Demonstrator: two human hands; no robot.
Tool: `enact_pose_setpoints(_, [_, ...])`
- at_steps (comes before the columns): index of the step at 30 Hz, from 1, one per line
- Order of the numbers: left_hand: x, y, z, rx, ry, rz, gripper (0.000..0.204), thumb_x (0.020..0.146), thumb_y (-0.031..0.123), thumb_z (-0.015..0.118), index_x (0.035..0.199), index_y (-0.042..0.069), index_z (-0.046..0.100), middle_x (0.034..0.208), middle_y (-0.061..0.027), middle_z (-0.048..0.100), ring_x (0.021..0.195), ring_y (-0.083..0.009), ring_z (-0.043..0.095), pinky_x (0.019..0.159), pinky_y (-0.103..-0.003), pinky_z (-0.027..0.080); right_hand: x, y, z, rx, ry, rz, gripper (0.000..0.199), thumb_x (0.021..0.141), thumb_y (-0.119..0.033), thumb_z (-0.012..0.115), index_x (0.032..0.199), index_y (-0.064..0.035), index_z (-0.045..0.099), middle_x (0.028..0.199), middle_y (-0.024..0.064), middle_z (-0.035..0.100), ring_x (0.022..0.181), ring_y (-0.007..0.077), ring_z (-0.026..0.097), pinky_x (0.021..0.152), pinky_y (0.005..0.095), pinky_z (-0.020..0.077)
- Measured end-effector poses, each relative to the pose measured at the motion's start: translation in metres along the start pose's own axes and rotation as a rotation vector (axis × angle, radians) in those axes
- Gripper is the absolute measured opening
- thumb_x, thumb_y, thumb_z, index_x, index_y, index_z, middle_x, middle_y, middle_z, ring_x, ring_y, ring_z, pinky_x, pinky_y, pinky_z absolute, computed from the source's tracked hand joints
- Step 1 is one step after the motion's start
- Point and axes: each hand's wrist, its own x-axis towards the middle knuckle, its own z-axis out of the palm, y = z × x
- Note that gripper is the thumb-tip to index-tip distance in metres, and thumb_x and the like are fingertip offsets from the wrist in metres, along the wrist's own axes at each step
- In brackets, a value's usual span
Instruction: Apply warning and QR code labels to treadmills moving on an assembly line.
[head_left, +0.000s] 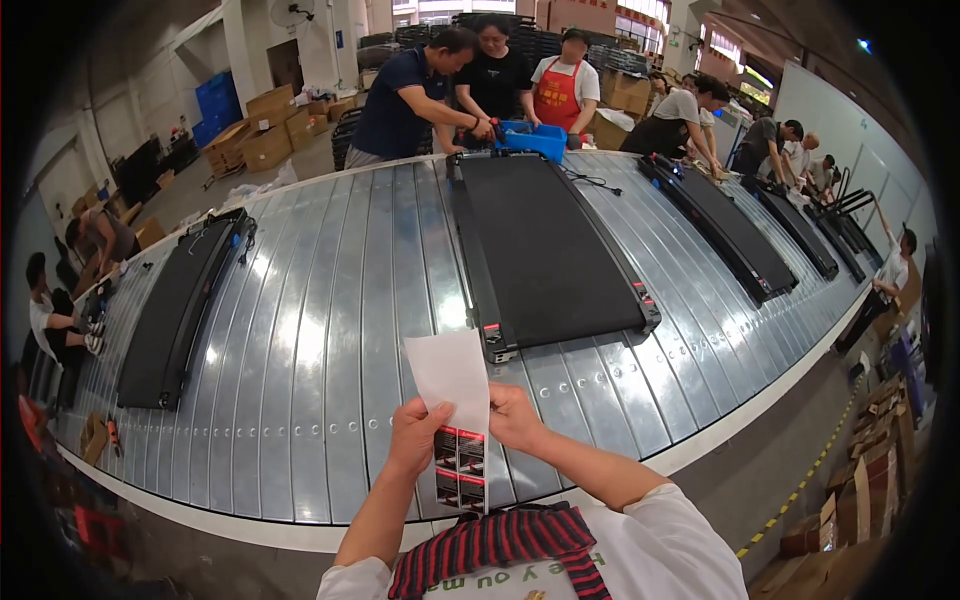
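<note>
My left hand (414, 437) pinches the left edge of a label sheet (449, 376) with its thumb on top. At the right edge, my right hand (517, 418) grips the same sheet. Its upper part is blank white; below my hands hang several black labels with red and white print. The sheet is held up in front of my chest, over the near edge of the conveyor (330, 400). Beyond it lies a flat black treadmill (545, 250), with red-marked stickers on its two near corners. Neither hand touches the treadmill.
Another treadmill (185, 305) lies on the left; several more, including a long one (722, 225), line the right. Across the conveyor, people work around a blue bin (534, 141). An orange-handled tool (114, 437) lies at far left. Flattened cardboard (865, 500) is stacked on the right.
</note>
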Motion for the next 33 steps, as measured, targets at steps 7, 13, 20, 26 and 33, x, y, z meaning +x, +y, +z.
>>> enact_pose_setpoints(7, [0.003, -0.008, 0.009, -0.034, -0.021, -0.062, 0.019, 0.082, 0.009, 0.065, 0.098, -0.001, 0.062, 0.090, -0.0063, 0.065, 0.078, -0.0117, 0.061, 0.071, -0.025, 0.051, -0.007, 0.007, -0.012, -0.002, 0.021, 0.077, 0.021, 0.082, -0.004, 0.057, 0.102, -0.0006, 0.060, 0.087, 0.0074, 0.062, 0.078, 0.0107, 0.058, 0.068, 0.0251, 0.0473])
enact_pose_setpoints(13, [0.009, -0.010, 0.011, 0.026, 0.087, -0.005, 0.019, 0.081, 0.007, 0.067, 0.097, -0.001, 0.062, 0.089, -0.0059, 0.065, 0.077, -0.0114, 0.061, 0.070, -0.025, 0.050, -0.004, 0.009, -0.013, -0.128, 0.054, 0.048, 0.023, 0.079, -0.005, 0.057, 0.101, -0.0009, 0.060, 0.084, 0.0102, 0.061, 0.075, 0.0166, 0.060, 0.068, 0.0279, 0.0484])
enact_pose_setpoints(20, [0.009, 0.007, -0.019, 0.176, 0.005, 0.030, 0.020, 0.082, 0.008, 0.066, 0.098, -0.002, 0.062, 0.090, -0.0050, 0.064, 0.079, -0.0101, 0.059, 0.072, -0.024, 0.048, 0.008, -0.007, 0.013, -0.454, 0.143, -0.145, 0.027, 0.075, -0.011, 0.064, 0.101, -0.0030, 0.060, 0.090, 0.0141, 0.062, 0.080, 0.0255, 0.063, 0.069, 0.0312, 0.0488])
enact_pose_setpoints(26, [0.012, 0.019, -0.049, 0.229, -0.079, 0.099, 0.023, 0.084, 0.011, 0.063, 0.102, -0.003, 0.062, 0.092, -0.0051, 0.064, 0.082, -0.0098, 0.058, 0.073, -0.025, 0.048, 0.023, -0.014, 0.040, -0.298, 0.113, -0.103, 0.023, 0.078, -0.010, 0.063, 0.099, -0.0027, 0.061, 0.092, 0.0150, 0.063, 0.081, 0.0259, 0.063, 0.069, 0.0307, 0.0490])
enact_pose_setpoints(33, [0.008, 0.024, -0.071, 0.010, -0.139, 0.068, 0.024, 0.085, 0.009, 0.061, 0.104, -0.004, 0.060, 0.094, -0.0066, 0.064, 0.083, -0.0112, 0.059, 0.075, -0.025, 0.048, 0.030, -0.007, 0.060, -0.278, 0.126, -0.029, 0.017, 0.083, -0.004, 0.057, 0.099, 0.0010, 0.060, 0.086, 0.0103, 0.064, 0.076, 0.0159, 0.062, 0.068, 0.0278, 0.0496])
